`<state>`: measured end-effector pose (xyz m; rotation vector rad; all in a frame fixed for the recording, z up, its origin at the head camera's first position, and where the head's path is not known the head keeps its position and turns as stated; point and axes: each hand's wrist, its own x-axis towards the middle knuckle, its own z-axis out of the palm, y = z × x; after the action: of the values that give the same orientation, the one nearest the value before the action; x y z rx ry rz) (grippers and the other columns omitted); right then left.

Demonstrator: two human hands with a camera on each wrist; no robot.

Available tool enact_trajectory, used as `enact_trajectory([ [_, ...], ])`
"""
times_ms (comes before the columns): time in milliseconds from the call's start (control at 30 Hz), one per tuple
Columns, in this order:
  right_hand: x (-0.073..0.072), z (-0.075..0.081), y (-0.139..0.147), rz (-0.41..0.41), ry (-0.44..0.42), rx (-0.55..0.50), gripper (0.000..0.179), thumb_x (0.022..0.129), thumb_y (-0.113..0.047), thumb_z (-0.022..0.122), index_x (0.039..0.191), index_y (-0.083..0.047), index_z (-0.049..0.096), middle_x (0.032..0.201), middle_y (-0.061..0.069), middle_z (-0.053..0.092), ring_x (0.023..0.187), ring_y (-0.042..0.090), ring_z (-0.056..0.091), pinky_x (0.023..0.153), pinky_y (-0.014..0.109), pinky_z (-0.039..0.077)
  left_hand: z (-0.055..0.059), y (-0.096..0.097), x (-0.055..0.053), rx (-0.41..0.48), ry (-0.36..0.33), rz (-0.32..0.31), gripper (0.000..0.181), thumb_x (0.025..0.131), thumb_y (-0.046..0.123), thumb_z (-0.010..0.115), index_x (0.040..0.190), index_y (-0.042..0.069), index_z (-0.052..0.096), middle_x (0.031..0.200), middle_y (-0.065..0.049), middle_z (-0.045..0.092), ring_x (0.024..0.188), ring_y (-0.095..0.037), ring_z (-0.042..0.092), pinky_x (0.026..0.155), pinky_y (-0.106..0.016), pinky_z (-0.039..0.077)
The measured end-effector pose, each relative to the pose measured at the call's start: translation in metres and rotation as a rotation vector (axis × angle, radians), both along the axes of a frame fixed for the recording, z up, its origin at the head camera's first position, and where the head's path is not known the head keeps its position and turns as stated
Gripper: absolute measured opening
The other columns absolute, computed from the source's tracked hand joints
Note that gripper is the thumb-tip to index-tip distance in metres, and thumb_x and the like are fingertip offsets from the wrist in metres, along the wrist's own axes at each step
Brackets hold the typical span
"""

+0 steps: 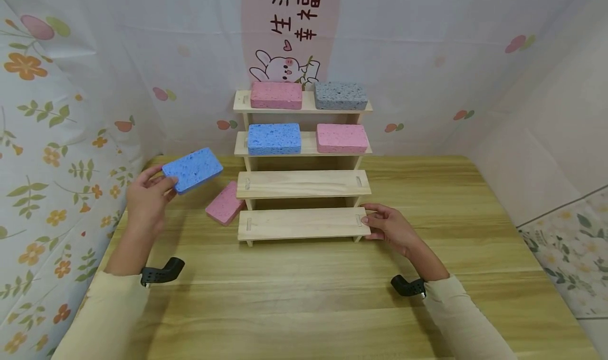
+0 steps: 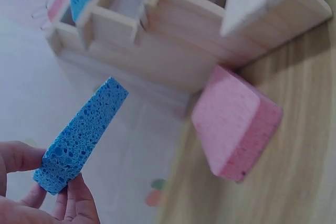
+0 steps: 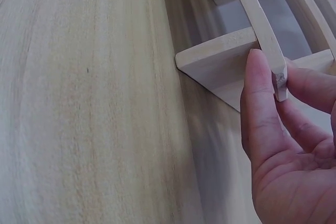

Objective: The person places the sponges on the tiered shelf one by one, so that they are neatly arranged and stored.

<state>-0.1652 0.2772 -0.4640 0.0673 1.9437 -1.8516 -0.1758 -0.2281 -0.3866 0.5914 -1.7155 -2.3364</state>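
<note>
A blue sponge (image 1: 193,170) is held up at its left end by my left hand (image 1: 147,196), thumb on one side and fingers on the other. The left wrist view shows that blue sponge (image 2: 81,135) edge-on, above the table. My right hand (image 1: 391,227) grips the right end of the lowest step of a wooden stepped rack (image 1: 304,225); in the right wrist view thumb and fingers pinch the step's end (image 3: 281,77). A pink sponge (image 1: 225,204) lies on the table against the rack's left side, between it and my left hand.
On the top step sit a pink sponge (image 1: 276,96) and a grey sponge (image 1: 340,96). The step below bears a blue sponge (image 1: 274,139) and a pink sponge (image 1: 342,138). The two lower steps are bare wood. A printed cloth (image 1: 190,48) hangs behind the wooden table (image 1: 294,302).
</note>
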Motion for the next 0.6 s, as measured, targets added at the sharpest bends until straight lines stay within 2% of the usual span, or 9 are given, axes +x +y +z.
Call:
enact_trajectory([
  [167, 0.000, 0.001, -0.001, -0.005, -0.001, 0.004, 0.056, 0.097, -0.011, 0.058, 0.147, 0.002, 0.036, 0.109, 0.007, 0.059, 0.086, 0.016, 0.066, 0.072, 0.029, 0.059, 0.012, 0.005, 0.005, -0.045, -0.005, -0.019, 0.049, 0.087, -0.001, 0.067, 0.134, 0.005, 0.052, 0.100, -0.006, 0.053, 0.080, -0.011, 0.058, 0.063, -0.018, 0.054],
  [333, 0.000, 0.002, -0.001, -0.005, -0.002, 0.006, 0.056, 0.097, -0.010, 0.058, 0.147, 0.002, 0.035, 0.110, 0.008, 0.058, 0.087, 0.016, 0.066, 0.072, 0.030, 0.059, 0.021, 0.007, 0.011, -0.051, -0.031, -0.013, 0.045, 0.088, 0.000, 0.067, 0.131, 0.007, 0.053, 0.102, -0.006, 0.050, 0.082, -0.011, 0.057, 0.063, -0.017, 0.053],
  [600, -0.001, 0.002, -0.001, -0.003, -0.001, 0.008, 0.055, 0.098, -0.010, 0.057, 0.147, 0.002, 0.035, 0.109, 0.009, 0.057, 0.086, 0.015, 0.066, 0.072, 0.029, 0.059, 0.030, 0.014, 0.024, -0.016, 0.053, -0.114, 0.040, 0.087, 0.003, 0.070, 0.125, 0.006, 0.056, 0.101, -0.006, 0.052, 0.081, -0.013, 0.060, 0.066, -0.019, 0.054],
])
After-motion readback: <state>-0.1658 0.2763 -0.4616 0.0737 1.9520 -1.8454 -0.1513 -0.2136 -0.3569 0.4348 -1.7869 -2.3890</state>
